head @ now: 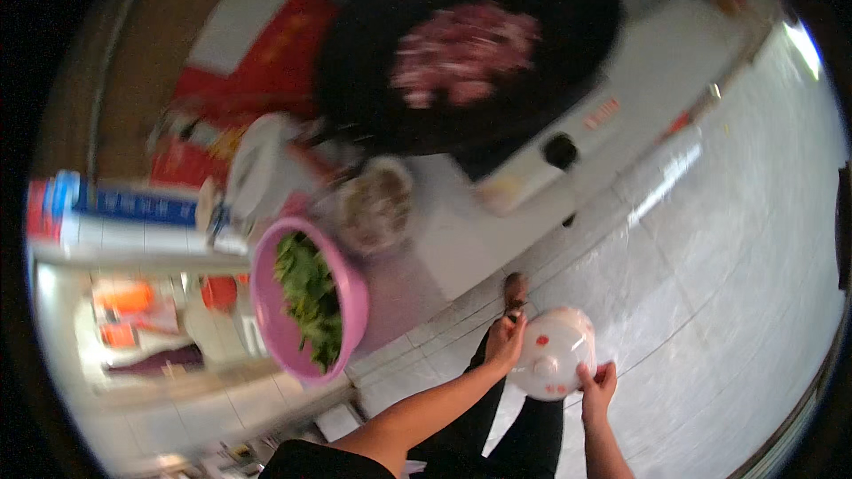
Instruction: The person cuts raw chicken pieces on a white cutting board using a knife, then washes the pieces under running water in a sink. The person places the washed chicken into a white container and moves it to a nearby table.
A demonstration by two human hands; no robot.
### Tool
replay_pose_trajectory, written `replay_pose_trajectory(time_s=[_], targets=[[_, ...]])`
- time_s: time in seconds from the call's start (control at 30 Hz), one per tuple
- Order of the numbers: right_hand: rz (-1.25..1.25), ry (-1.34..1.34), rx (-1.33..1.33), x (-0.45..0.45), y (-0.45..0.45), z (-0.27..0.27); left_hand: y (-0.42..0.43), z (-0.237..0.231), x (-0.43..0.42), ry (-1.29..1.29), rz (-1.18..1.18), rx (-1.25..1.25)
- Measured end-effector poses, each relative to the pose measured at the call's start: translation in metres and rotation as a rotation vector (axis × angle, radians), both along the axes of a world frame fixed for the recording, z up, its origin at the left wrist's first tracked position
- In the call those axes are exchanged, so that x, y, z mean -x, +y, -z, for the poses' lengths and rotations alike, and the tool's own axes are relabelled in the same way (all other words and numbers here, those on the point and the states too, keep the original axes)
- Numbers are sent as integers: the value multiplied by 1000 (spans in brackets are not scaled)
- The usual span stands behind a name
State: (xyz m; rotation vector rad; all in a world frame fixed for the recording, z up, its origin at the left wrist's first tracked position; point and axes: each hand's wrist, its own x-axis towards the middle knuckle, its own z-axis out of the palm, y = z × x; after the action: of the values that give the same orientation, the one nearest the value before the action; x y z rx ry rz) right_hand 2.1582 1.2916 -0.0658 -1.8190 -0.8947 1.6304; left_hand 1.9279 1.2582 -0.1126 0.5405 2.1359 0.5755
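Note:
Between my hands, above the tiled floor, is a whitish translucent bowl-shaped vessel (552, 356) with red marks. My left hand (507, 342) grips its left rim, and the fingers and thumb of my right hand (597, 378) pinch its right edge. Whether anything lies inside the vessel cannot be told. Up on the counter, a large black wok (566, 26) holds raw sliced pink meat (466, 50). A pink plastic basin (356, 293) with green leafy vegetables (309, 299) stands at the counter's near left corner.
Beside the basin is a blurred bowl of pale food (377, 206). A white container (259, 163) and red packaging (279, 73) lie left of the wok. The stove's front bears a black knob (560, 150). Tiled floor (692, 246) extends right of the counter (459, 233).

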Motion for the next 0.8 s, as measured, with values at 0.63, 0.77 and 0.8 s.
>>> replay_pose_trajectory(time_s=[0.63, 0.77, 0.8], targets=[[-952, 220, -251, 334, -372, -255, -593, -265, 236, -821, -887, -503], [-973, 276, -355, 397, -420, -278, -647, -291, 278, -920, -768, -500], [-950, 253, -384, 410, -423, -281, -647, -295, 284, -875, -722, -530]])
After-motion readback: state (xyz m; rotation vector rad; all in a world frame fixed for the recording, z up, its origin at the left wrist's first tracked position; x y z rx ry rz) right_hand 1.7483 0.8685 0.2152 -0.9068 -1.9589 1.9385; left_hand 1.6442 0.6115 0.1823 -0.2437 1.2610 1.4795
